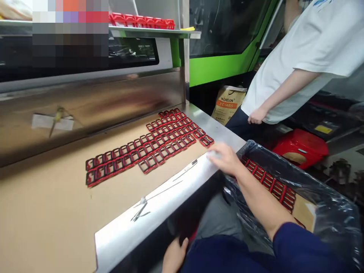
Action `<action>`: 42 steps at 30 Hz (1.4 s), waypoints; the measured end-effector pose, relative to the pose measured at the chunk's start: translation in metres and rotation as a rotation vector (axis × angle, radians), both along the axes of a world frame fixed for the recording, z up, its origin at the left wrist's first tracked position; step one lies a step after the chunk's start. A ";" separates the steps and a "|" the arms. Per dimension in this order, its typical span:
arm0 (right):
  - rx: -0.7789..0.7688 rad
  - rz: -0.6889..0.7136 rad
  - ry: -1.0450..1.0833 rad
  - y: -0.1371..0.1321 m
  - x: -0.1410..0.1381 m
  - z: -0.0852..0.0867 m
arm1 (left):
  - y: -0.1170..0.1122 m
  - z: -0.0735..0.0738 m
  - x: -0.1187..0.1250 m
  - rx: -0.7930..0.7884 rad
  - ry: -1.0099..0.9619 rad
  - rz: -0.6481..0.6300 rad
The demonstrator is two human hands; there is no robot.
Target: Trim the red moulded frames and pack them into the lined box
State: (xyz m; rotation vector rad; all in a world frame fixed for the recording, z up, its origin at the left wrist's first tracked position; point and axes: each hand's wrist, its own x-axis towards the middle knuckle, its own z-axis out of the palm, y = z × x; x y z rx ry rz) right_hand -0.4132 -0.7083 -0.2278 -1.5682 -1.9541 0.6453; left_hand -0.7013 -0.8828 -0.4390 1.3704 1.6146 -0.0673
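Observation:
Several rows of red-and-black rectangular plastic frames (148, 149) lie flat on a brown cardboard sheet (48, 216) on a steel bench. My right hand (224, 159), blurred and reaching out, is at the bench's white front strip (159, 197), just short of the nearest frames and holding nothing I can see. Thin pale plastic slivers (141, 207) lie on that strip. To its right, more red frames (270, 178) sit in rows inside a black plastic-lined bin (327, 197). My left hand (174, 256) hangs low near my lap, empty, below the bench edge.
A person in a white T-shirt (298, 68) stands beyond the bin, one hand (257, 115) at their hip. Nearby are a WOTLON PC/ABS sack (229, 104) and a red stool (300, 148). A steel shelf (153, 32) holds red frames above a steel backsplash (85, 98).

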 end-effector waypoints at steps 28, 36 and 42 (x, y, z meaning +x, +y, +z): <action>0.033 -0.021 0.324 0.000 -0.024 -0.015 | -0.024 0.104 0.018 0.202 -0.698 0.354; -0.973 0.674 0.814 -0.117 -0.157 -0.026 | -0.010 0.149 -0.004 0.935 -0.501 0.898; -0.863 0.591 0.758 -0.098 -0.174 -0.028 | -0.018 0.134 -0.024 1.251 -0.232 0.731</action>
